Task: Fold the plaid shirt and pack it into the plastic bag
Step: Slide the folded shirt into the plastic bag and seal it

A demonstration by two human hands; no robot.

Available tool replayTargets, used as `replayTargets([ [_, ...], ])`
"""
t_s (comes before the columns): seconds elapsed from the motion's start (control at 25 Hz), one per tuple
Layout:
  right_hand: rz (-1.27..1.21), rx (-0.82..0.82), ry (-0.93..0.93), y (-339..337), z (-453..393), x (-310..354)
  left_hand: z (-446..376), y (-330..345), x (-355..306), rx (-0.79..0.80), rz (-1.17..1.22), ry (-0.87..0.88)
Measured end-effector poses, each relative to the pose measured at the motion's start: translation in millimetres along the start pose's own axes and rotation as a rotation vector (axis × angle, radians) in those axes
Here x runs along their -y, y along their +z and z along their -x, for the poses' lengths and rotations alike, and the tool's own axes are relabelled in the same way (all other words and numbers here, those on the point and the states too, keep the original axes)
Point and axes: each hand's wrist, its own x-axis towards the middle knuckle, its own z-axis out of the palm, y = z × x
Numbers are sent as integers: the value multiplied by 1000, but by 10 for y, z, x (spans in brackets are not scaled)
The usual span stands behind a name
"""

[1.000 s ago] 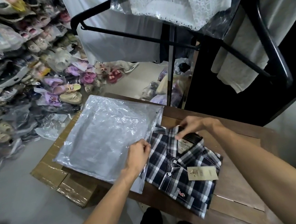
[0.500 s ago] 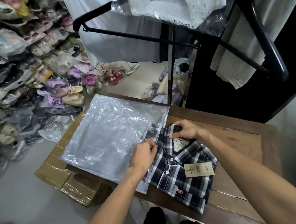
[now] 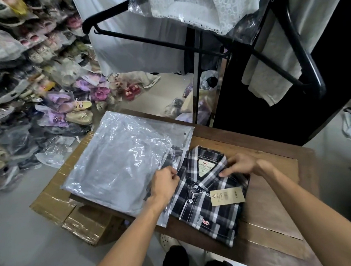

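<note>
The folded navy-and-white plaid shirt (image 3: 207,200) lies on the wooden table (image 3: 277,198), collar away from me, a tan price tag (image 3: 226,196) on its chest. Its left edge sits just inside the mouth of the clear plastic bag (image 3: 119,163), which lies flat to the left over the table's corner. My left hand (image 3: 165,185) pinches the bag's open edge beside the shirt. My right hand (image 3: 242,164) presses on the shirt's right shoulder by the collar, fingers gripping the fabric.
Taped cardboard boxes (image 3: 72,213) stand under the bag's left side. A black garment rack (image 3: 194,49) with hanging white clothes rises behind the table. Bagged shoes (image 3: 23,80) pile up on the left. My dark shoes (image 3: 174,260) show below the table edge.
My right hand moved from the collar's top to the shirt's right shoulder. The shirt's left edge has slid a little into the bag's mouth. My left hand keeps the bag's edge.
</note>
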Motion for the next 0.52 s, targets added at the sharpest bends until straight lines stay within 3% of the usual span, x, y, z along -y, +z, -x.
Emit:
replayTargets([
  [0.16, -437, -232, -83, 160, -10, 89, -49, -43, -21, 35, 42, 7],
  [0.28, -618, -405, -8, 184, 70, -150, -48, -44, 5, 16, 42, -25],
  [0.44, -790, -190, 156, 404, 381, -439, -31, 20, 0, -23, 61, 7],
  [0.52, -952, -137, 130, 613, 440, -296, -27, 35, -41, -13, 70, 45],
])
